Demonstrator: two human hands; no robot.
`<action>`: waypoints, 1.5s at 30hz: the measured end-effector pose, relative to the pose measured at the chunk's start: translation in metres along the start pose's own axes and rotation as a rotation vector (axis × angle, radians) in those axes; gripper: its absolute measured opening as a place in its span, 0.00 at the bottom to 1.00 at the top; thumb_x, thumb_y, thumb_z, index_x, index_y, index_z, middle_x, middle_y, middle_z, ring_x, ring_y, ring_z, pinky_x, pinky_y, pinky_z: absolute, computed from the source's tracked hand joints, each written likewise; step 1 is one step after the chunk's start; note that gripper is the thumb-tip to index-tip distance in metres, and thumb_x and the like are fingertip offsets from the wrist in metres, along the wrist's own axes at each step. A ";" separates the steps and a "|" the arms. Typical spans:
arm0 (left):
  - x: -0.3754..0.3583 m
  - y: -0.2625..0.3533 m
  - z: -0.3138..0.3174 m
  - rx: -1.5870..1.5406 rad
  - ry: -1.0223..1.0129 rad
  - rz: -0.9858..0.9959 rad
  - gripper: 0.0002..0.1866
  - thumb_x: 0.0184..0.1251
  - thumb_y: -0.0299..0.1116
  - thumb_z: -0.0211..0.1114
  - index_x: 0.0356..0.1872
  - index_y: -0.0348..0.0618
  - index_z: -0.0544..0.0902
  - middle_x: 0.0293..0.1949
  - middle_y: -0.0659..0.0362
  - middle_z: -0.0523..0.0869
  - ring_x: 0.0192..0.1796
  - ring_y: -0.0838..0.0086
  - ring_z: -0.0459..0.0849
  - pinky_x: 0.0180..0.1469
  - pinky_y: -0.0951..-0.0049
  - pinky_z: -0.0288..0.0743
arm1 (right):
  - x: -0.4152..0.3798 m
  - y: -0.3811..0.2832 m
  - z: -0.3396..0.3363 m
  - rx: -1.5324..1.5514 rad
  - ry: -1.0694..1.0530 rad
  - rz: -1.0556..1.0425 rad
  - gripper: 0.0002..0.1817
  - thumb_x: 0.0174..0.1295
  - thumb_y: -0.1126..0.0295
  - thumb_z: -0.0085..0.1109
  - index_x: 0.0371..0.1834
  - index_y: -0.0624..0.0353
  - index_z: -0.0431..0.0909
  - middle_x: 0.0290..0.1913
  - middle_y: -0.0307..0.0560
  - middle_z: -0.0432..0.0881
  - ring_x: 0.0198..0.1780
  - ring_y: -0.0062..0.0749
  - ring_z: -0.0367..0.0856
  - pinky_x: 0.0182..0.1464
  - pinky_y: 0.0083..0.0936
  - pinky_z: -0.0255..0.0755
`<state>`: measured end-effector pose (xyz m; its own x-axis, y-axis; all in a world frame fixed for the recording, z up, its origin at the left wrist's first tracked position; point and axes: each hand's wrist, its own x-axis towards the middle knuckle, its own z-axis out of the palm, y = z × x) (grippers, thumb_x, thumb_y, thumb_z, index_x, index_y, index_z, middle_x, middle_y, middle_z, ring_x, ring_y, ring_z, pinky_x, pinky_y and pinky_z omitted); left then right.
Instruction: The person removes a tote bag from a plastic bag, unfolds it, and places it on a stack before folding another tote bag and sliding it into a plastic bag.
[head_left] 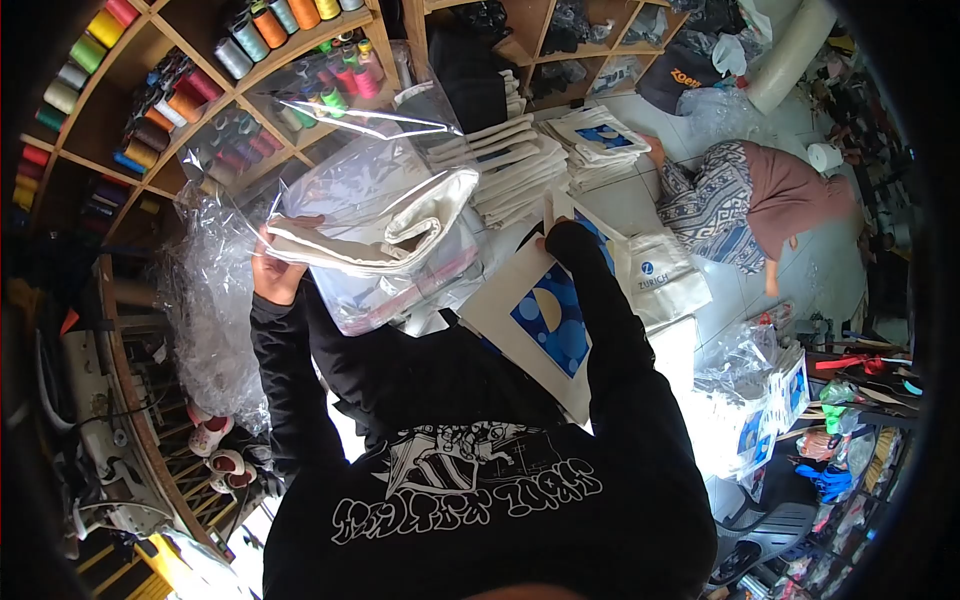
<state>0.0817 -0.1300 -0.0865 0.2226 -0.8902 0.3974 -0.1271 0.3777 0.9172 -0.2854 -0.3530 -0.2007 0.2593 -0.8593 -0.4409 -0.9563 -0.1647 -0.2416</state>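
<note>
My left hand (280, 265) is closed on the edge of a folded cream canvas bag (375, 240). A large clear plastic bag (390, 120) surrounds and covers part of it, and its film stands up above the canvas. My right hand (560, 222), partly covered by its black sleeve, grips the upper end of a canvas tote bag (500, 300). That tote hangs slanted beside my lap, showing a blue printed panel with circles. Near my right forearm lies a cream bag marked ZURICH (665, 280).
Stacks of folded canvas bags (520, 175) stand on the floor ahead. Thread spools (255, 40) fill the wooden shelf (215, 85) at left. Another person (760, 200) bends low at right. Crumpled plastic film (215, 310) lies left, and wrapped printed bags (755, 420) lie right.
</note>
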 end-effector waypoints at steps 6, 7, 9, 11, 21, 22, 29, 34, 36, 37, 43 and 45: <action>-0.002 -0.005 -0.003 0.000 0.031 -0.022 0.23 0.52 0.31 0.66 0.47 0.35 0.66 0.45 0.46 0.77 0.50 0.62 0.75 0.52 0.66 0.67 | 0.000 0.014 0.010 -0.012 0.124 -0.033 0.39 0.45 0.39 0.50 0.46 0.67 0.70 0.41 0.66 0.75 0.43 0.50 0.76 0.44 0.36 0.69; -0.002 -0.005 -0.003 0.002 0.035 -0.026 0.23 0.52 0.31 0.66 0.47 0.35 0.66 0.45 0.46 0.77 0.50 0.62 0.75 0.52 0.66 0.67 | 0.000 0.015 0.011 -0.015 0.144 -0.040 0.39 0.46 0.38 0.49 0.46 0.67 0.71 0.41 0.66 0.75 0.43 0.51 0.76 0.44 0.36 0.69; -0.001 -0.006 -0.003 0.002 0.021 -0.025 0.24 0.52 0.31 0.66 0.47 0.35 0.65 0.45 0.46 0.77 0.50 0.61 0.75 0.52 0.66 0.67 | 0.000 0.017 0.013 -0.021 0.185 -0.054 0.40 0.47 0.36 0.46 0.47 0.66 0.71 0.42 0.66 0.75 0.43 0.51 0.75 0.44 0.36 0.69; -0.001 -0.007 -0.004 0.003 0.022 -0.023 0.24 0.51 0.32 0.66 0.47 0.35 0.65 0.44 0.46 0.77 0.50 0.61 0.75 0.52 0.65 0.67 | 0.000 0.017 0.016 -0.028 0.225 -0.066 0.42 0.49 0.34 0.43 0.48 0.66 0.71 0.42 0.67 0.75 0.43 0.52 0.75 0.44 0.37 0.68; 0.000 -0.005 -0.004 -0.029 0.005 0.004 0.25 0.51 0.34 0.67 0.47 0.35 0.65 0.44 0.46 0.77 0.50 0.61 0.75 0.52 0.65 0.66 | -0.027 0.007 -0.056 -0.233 0.251 0.105 0.19 0.44 0.62 0.55 0.36 0.67 0.74 0.36 0.61 0.78 0.41 0.47 0.79 0.43 0.37 0.73; 0.000 -0.006 -0.004 -0.015 -0.002 0.010 0.25 0.51 0.33 0.67 0.47 0.35 0.65 0.44 0.46 0.77 0.50 0.61 0.75 0.52 0.65 0.67 | -0.026 0.013 -0.063 -0.227 0.307 0.119 0.17 0.44 0.65 0.53 0.36 0.65 0.74 0.36 0.61 0.78 0.41 0.47 0.79 0.43 0.37 0.72; -0.003 -0.002 -0.003 0.002 0.046 -0.024 0.24 0.51 0.31 0.66 0.46 0.34 0.65 0.44 0.46 0.77 0.50 0.61 0.75 0.52 0.66 0.67 | -0.045 0.059 -0.140 -0.423 0.468 0.207 0.13 0.46 0.70 0.50 0.38 0.56 0.74 0.35 0.60 0.78 0.43 0.52 0.77 0.46 0.37 0.71; -0.002 -0.004 -0.007 0.045 0.033 0.003 0.21 0.52 0.29 0.65 0.45 0.36 0.67 0.42 0.48 0.77 0.49 0.61 0.75 0.52 0.64 0.66 | -0.094 0.057 -0.185 -0.511 0.416 0.122 0.21 0.38 0.74 0.52 0.43 0.56 0.73 0.34 0.59 0.78 0.38 0.50 0.78 0.43 0.40 0.71; -0.002 -0.002 -0.006 0.031 0.041 0.006 0.21 0.51 0.29 0.65 0.45 0.35 0.67 0.42 0.48 0.77 0.49 0.61 0.75 0.52 0.64 0.66 | -0.144 0.022 -0.190 -0.475 0.406 -0.022 0.23 0.38 0.76 0.51 0.44 0.58 0.73 0.30 0.58 0.78 0.34 0.50 0.78 0.41 0.41 0.71; -0.001 -0.003 -0.005 0.011 0.041 0.016 0.21 0.51 0.28 0.65 0.44 0.35 0.67 0.42 0.48 0.77 0.49 0.60 0.75 0.52 0.64 0.66 | -0.168 0.001 -0.185 -0.460 0.395 -0.106 0.23 0.38 0.77 0.51 0.44 0.60 0.72 0.28 0.57 0.78 0.33 0.50 0.78 0.39 0.41 0.71; -0.002 -0.010 -0.010 -0.013 0.023 -0.011 0.20 0.51 0.25 0.65 0.44 0.35 0.68 0.43 0.49 0.77 0.49 0.62 0.75 0.52 0.66 0.66 | -0.215 -0.047 -0.071 -0.272 0.253 -0.689 0.22 0.42 0.77 0.52 0.46 0.66 0.70 0.26 0.57 0.77 0.30 0.50 0.77 0.32 0.40 0.72; -0.001 -0.011 -0.011 -0.011 0.033 -0.002 0.20 0.51 0.25 0.64 0.44 0.35 0.68 0.43 0.50 0.76 0.49 0.63 0.75 0.52 0.67 0.66 | -0.225 -0.089 -0.072 -0.089 -0.327 -0.629 0.23 0.44 0.74 0.54 0.47 0.67 0.65 0.27 0.58 0.76 0.29 0.52 0.77 0.29 0.40 0.71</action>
<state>0.0934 -0.1302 -0.0963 0.2549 -0.8821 0.3963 -0.1156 0.3791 0.9181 -0.2682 -0.1801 -0.0181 0.7791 -0.4020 -0.4810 -0.6162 -0.6321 -0.4699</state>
